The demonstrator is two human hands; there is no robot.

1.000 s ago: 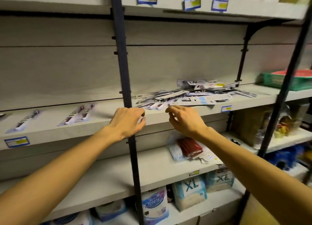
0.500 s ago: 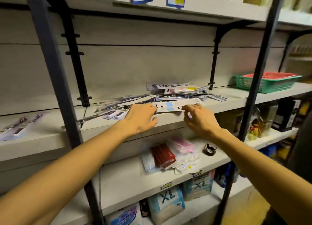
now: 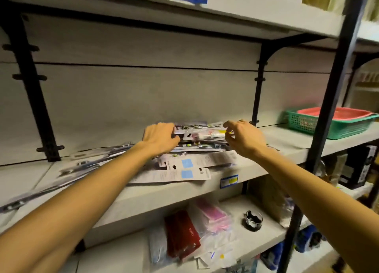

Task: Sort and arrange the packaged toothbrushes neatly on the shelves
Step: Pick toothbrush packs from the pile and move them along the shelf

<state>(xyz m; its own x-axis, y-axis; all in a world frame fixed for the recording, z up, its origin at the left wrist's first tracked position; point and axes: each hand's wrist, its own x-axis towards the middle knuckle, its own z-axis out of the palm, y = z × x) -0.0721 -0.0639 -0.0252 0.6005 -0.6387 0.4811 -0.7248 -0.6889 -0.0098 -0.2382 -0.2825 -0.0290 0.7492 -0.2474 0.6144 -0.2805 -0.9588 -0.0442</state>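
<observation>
Grey shelf (image 3: pixel 283 141) holds a messy pile of toothbrush packs (image 3: pixel 184 166), spread from its middle to the left end, some at the front edge. My left hand (image 3: pixel 159 138) grips packs at the back of the pile. My right hand (image 3: pixel 243 136) hovers over them, fingers curled, holding nothing. A green basket (image 3: pixel 336 127) sits at the right end.

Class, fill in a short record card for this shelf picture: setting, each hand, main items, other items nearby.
Setting: grey shelf on dark metal uprights
Left hand: on the far packs of the toothbrush pile, grip unclear
Right hand: fingers curled above the pile's right end
Nearby: green basket; red packets one shelf down
</observation>
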